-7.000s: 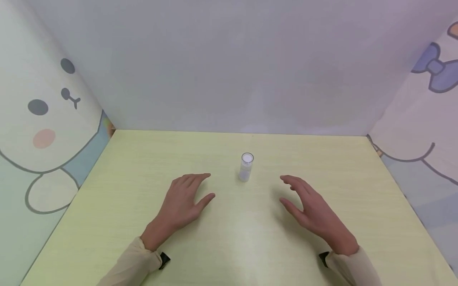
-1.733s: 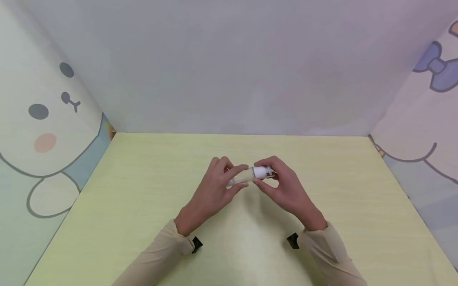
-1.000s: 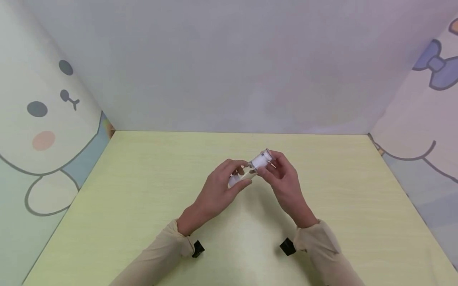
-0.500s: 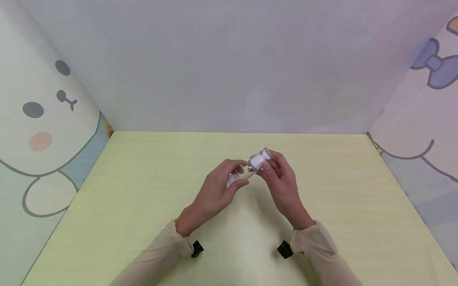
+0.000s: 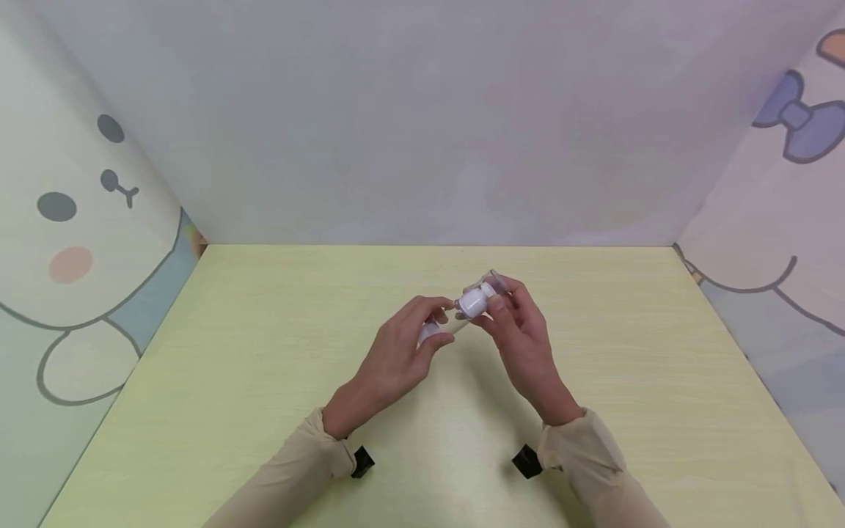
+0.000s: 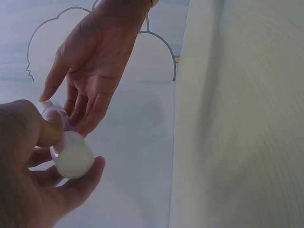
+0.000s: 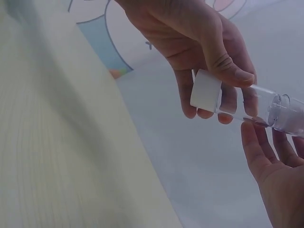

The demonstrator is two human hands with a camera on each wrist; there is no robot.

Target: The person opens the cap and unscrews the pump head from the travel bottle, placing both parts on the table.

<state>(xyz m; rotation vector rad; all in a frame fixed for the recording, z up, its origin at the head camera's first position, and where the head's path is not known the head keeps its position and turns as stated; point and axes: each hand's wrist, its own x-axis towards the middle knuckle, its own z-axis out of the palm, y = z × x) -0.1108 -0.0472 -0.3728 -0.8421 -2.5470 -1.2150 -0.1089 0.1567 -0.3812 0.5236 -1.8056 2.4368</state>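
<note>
A small clear bottle (image 5: 473, 302) with white parts is held tilted above the table, between both hands. My left hand (image 5: 400, 345) grips its clear body, thumb and fingers round the lower end. The white base (image 7: 205, 91) shows in the right wrist view, as it does in the left wrist view. My right hand (image 5: 518, 334) holds the upper end, its thumb on the white top's narrow tip. A clear rim, perhaps a cap (image 5: 498, 281), shows at that end by the right fingers; whether it is attached cannot be told. The right fingers partly hide this end.
Below the hands spreads a pale yellow table (image 5: 277, 293). A plain grey-white wall panel (image 5: 422, 132) stands behind it. Side panels printed with cartoon figures (image 5: 72, 257) flank it left and right. A small black device (image 5: 527, 461) sits at each wrist.
The bottle stood upright on the table earlier, hands apart; both now hold it raised and tilted. Over the last second the right thumb moved along the white top, and the clear rim shifted at its end.
</note>
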